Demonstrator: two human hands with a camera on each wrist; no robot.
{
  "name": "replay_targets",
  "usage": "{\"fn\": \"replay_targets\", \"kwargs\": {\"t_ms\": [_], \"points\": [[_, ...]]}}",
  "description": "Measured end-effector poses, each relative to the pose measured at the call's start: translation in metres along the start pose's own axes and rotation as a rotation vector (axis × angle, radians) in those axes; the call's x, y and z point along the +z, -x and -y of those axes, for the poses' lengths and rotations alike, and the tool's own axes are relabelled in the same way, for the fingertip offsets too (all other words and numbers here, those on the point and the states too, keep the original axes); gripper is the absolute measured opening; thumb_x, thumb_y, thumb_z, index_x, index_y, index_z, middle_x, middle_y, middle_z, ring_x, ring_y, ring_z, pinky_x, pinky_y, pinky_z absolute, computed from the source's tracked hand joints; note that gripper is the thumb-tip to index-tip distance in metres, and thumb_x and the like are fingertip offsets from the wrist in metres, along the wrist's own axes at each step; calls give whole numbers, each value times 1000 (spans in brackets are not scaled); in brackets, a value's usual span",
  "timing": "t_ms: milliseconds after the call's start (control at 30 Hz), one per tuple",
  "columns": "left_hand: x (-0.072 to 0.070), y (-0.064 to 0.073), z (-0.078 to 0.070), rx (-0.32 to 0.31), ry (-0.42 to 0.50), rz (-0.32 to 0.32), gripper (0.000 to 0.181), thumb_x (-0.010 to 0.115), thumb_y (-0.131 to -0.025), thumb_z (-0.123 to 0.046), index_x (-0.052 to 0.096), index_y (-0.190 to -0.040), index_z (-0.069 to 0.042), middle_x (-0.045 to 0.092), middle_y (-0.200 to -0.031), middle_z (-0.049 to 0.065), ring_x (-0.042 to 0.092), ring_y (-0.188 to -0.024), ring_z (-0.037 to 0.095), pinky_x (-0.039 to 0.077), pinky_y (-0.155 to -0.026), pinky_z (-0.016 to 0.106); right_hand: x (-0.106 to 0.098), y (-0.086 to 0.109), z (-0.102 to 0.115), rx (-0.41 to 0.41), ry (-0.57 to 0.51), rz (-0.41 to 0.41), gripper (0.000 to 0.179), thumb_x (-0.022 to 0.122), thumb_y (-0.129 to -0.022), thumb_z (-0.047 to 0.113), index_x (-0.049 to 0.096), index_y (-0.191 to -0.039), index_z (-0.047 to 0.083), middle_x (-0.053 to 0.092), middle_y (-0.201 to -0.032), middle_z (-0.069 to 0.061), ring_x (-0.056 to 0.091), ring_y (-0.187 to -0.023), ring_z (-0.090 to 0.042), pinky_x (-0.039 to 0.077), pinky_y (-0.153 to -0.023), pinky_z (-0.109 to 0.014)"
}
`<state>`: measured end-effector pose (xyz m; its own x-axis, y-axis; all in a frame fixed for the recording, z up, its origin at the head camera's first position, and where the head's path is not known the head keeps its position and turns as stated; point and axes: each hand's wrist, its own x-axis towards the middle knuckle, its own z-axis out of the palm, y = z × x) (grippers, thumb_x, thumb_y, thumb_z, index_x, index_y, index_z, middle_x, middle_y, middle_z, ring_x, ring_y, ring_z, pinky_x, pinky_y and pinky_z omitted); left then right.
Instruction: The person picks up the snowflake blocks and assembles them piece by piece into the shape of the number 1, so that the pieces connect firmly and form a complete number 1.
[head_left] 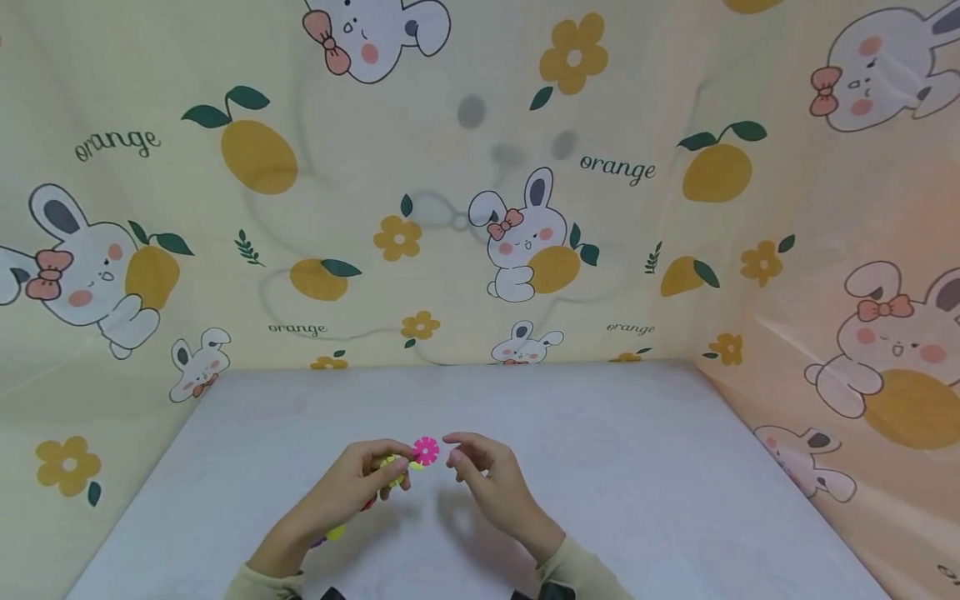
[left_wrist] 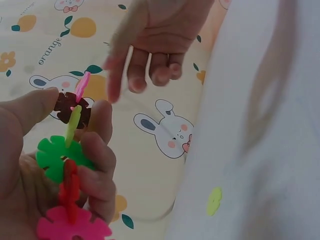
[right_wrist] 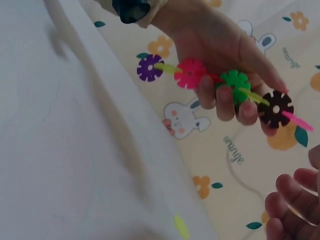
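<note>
My left hand (head_left: 358, 477) holds a chain of notched plastic flower discs along its fingers. Thumb and forefinger pinch a dark brown disc (right_wrist: 270, 116) near the chain's far end, where a bright pink disc (head_left: 426, 451) sticks out edgewise. Back along the chain come a yellow disc, a green disc (left_wrist: 62, 159), a red one, a second pink disc (right_wrist: 187, 74), another yellow one and a purple disc (right_wrist: 150, 68) at the tail. To the right, my right hand (head_left: 497, 483) hovers apart from the chain, holding nothing, fingers loosely bent.
A loose yellow disc (left_wrist: 214, 201) lies on the white tabletop (head_left: 615, 500), beyond the hands. Behind and at both sides of the table hangs a cream cloth (head_left: 420, 150) printed with rabbits, oranges and flowers.
</note>
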<state>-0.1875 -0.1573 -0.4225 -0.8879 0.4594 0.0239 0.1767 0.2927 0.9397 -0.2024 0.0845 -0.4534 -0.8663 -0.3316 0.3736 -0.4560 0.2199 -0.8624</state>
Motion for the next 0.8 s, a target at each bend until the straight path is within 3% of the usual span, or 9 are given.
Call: {"fn": "replay_targets", "kwargs": {"t_ms": [333, 600, 800], "points": [[-6, 0, -1, -20, -2, -27, 34, 53, -106, -31, 65, -125, -5, 70, -91, 9, 55, -67, 6, 39, -49, 19, 12, -12, -24, 93, 93, 69, 25, 60, -101, 17, 70, -122, 5, 73, -105, -18, 64, -87, -8, 51, -78, -22], [-8, 1, -2, -23, 2, -28, 34, 52, -107, -31, 65, -125, -5, 70, -95, 16, 56, -68, 7, 39, -50, 19, 21, -25, -42, 210, 152, 193, 30, 63, -100, 22, 69, -125, 7, 69, -101, -5, 59, -86, -9, 50, -72, -21], [-11, 2, -3, -14, 13, -27, 35, 52, -107, -28, 63, -126, -1, 70, -91, 7, 56, -69, 7, 39, -50, 19, 30, -34, -55, 262, 235, 244, 37, 66, -98, 25, 65, -129, 5, 65, -99, -1, 55, -85, -8, 49, -71, -23]]}}
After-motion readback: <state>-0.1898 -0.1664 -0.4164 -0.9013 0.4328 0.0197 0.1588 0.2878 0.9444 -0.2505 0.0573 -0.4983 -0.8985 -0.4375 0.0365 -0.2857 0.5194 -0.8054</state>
